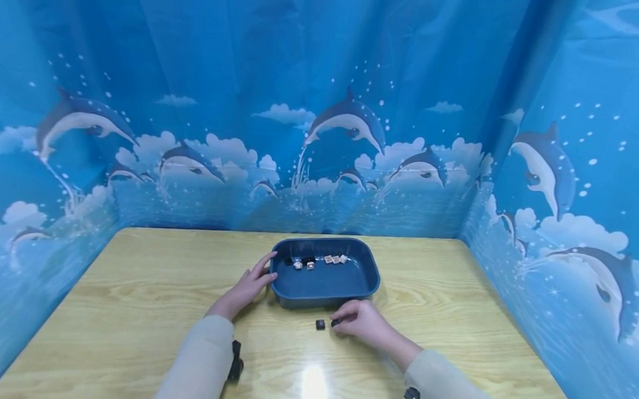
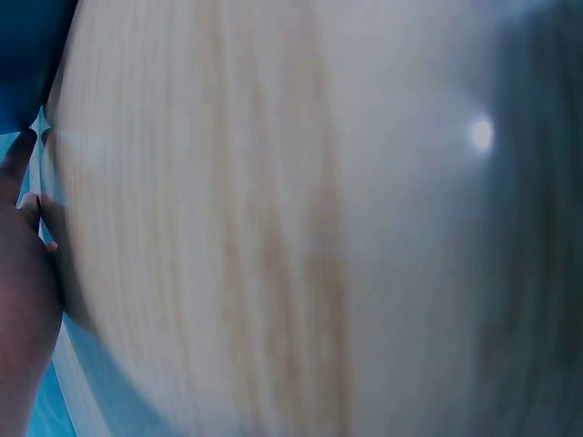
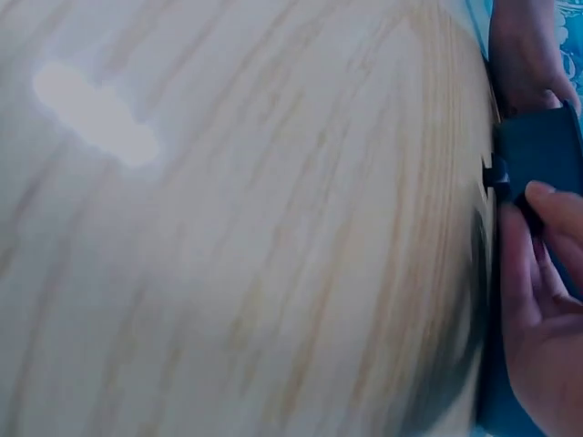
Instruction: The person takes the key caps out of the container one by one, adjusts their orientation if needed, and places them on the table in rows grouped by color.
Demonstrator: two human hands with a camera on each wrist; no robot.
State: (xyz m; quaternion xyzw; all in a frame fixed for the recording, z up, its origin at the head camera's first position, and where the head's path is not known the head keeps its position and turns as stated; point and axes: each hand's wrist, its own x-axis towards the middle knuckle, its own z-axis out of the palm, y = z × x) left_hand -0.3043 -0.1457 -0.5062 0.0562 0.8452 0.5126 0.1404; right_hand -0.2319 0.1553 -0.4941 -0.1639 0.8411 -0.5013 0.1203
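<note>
A dark blue rectangular tray (image 1: 314, 301) rests on the wooden table, with small white cubes (image 1: 335, 259) and black cubes (image 1: 308, 260) inside. My left hand (image 1: 250, 289) touches the tray's left side with extended fingers; in the left wrist view, only part of this hand (image 2: 23, 264) shows at the edge. In front of the tray, my right hand (image 1: 364, 323) pinches a small black cube (image 1: 335, 323) between thumb and fingers, which partly cover it. Just left of those fingertips, another black cube (image 1: 320, 324) sits on the table.
Light wood tabletop (image 1: 145, 311) extends on both sides of the tray. A blue curtain (image 1: 238, 99) printed with dolphins hangs behind the table and along its sides. Bright glare (image 1: 314, 389) shows on the table near the front.
</note>
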